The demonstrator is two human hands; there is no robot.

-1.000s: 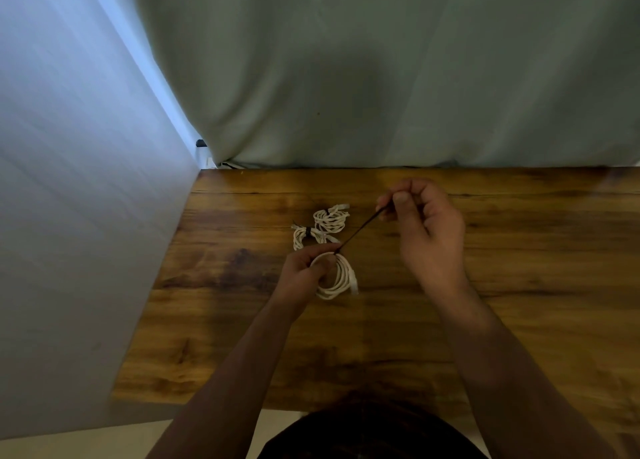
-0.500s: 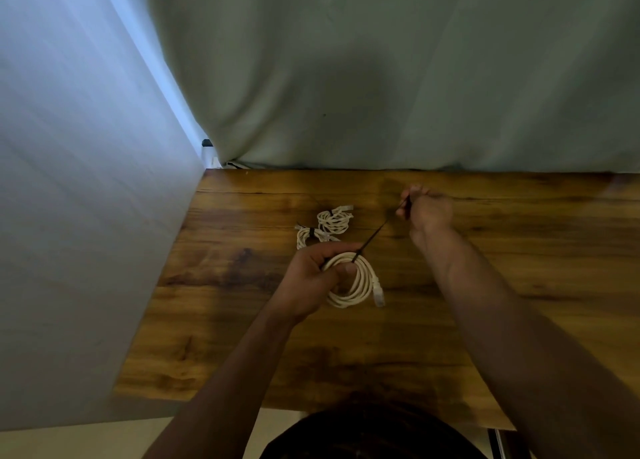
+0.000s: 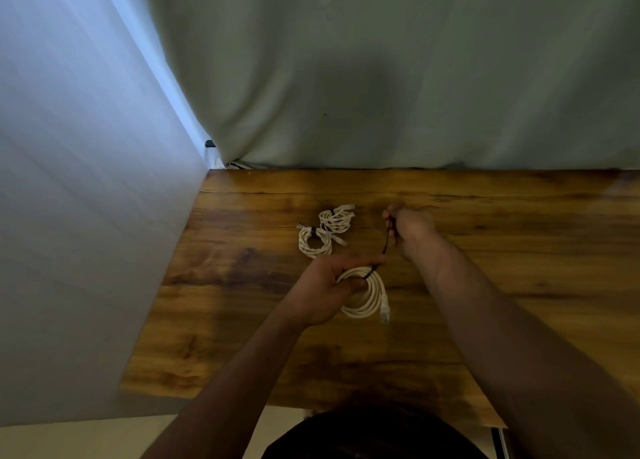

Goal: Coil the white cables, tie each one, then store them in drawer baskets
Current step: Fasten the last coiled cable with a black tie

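Head view: left hand [image 3: 322, 285] grips the light, springy white coil [image 3: 375, 297] at table [image 3: 519, 251] centre; right hand [image 3: 412, 227] pinches the black tie [image 3: 385, 245], drawn toward one o'clock. Likely best held where the tie crosses.

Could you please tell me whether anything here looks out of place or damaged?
Nothing stands out. Two tied coils lie side by side on the table; the left hand holds a third coil while the right hand pinches its dark tie.

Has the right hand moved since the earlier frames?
Yes. The right hand, pinching the black tie, has shifted left, closer to the tied coils.
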